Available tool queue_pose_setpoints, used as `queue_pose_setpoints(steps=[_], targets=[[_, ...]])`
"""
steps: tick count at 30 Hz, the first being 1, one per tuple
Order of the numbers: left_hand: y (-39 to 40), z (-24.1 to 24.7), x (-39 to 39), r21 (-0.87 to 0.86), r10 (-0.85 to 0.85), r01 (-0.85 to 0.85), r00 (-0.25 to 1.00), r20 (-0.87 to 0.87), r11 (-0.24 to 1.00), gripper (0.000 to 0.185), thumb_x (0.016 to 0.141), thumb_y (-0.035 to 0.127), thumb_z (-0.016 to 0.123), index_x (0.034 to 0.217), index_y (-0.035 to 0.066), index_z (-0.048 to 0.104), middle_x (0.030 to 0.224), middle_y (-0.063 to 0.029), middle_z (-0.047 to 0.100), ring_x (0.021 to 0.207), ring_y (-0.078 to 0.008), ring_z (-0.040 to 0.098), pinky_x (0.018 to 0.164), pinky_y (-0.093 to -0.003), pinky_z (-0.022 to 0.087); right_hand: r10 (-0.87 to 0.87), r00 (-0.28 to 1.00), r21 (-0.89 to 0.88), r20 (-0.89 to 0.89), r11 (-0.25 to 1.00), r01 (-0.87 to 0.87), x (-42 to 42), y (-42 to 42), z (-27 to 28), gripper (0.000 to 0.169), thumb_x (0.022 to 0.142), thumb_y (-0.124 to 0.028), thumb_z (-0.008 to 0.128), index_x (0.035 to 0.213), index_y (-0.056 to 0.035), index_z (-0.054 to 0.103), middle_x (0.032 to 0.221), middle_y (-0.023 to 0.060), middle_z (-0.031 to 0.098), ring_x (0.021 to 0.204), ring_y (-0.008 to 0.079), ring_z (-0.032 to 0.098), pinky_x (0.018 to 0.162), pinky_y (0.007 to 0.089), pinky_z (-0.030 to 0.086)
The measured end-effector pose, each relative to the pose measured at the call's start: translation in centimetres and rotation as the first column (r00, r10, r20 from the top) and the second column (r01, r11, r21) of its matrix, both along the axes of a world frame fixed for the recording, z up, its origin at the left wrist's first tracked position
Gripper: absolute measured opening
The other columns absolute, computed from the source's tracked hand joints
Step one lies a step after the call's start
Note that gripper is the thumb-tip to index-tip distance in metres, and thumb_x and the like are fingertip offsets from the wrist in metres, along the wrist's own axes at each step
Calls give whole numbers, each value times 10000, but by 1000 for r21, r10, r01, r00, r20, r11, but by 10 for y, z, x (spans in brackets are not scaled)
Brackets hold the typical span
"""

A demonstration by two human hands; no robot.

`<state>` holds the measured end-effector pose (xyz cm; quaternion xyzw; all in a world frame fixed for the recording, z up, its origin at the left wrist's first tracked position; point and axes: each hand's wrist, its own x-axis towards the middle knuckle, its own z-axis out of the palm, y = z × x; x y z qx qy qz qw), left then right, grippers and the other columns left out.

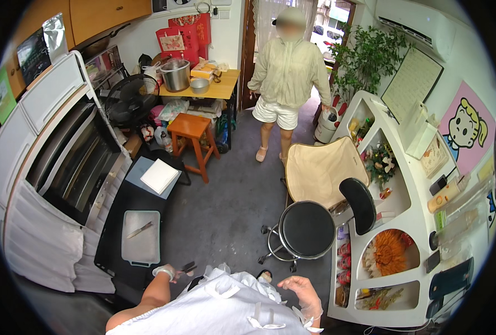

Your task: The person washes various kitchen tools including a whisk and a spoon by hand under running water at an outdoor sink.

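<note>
My left hand [168,273], with a clear glove bunched at the wrist, holds a dark-handled object [187,267] that looks like a knife or scraper; its exact kind is unclear. Just beyond it, a white cutting board [141,247] lies on the black table [116,222] with a knife [139,230] resting slantwise on it. My right hand [300,289], in a clear plastic glove, hangs half-curled over the floor at my right side, with nothing visible in it. A white box [160,176] sits on a grey-blue sheet at the table's far end.
A person [288,75] stands by the doorway. A black wheeled stool [307,229] and a beige folding chair [323,171] are ahead to the right, beside white curved shelving [413,201]. An oven [78,167] is at left. Farther back are an orange stool [190,125] and a wooden table [227,86] with a pot.
</note>
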<state>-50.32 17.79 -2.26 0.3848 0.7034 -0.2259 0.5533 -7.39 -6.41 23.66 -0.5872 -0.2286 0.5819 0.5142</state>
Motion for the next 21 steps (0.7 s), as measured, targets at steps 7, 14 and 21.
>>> queue_pose_setpoints(steps=[7, 14, 21], targets=[[3, -4, -1, -27, -43, 43, 999, 12, 999, 213, 738, -4, 642, 908, 110, 698, 774, -59, 630, 578, -176, 622, 484, -264, 517, 163, 974, 334, 157, 919, -208, 10, 80, 76, 433, 893, -239, 530, 1227, 31, 473, 869, 52, 625, 845, 116, 555, 807, 252, 409], [0, -31, -15, -57, 147, -144, 988, 54, 988, 279, 790, 78, 599, 1048, 167, 657, 798, -37, 651, 590, -135, 626, 454, -222, 471, 584, 810, 386, 47, 737, -554, 7, 72, 102, 314, 894, -212, 530, 1072, 37, 599, 904, 81, 632, 889, 136, 568, 835, 280, 419], [-22, 8, -5, -61, -49, 46, 997, -53, 997, 274, 787, 75, 610, 1042, 162, 658, 846, -35, 646, 605, -132, 626, 464, -229, 480, 273, 961, 20, 37, 962, -273, -3, 25, 25, 248, 887, -221, 530, 868, 9, 619, 891, 82, 638, 881, 150, 577, 851, 290, 417]])
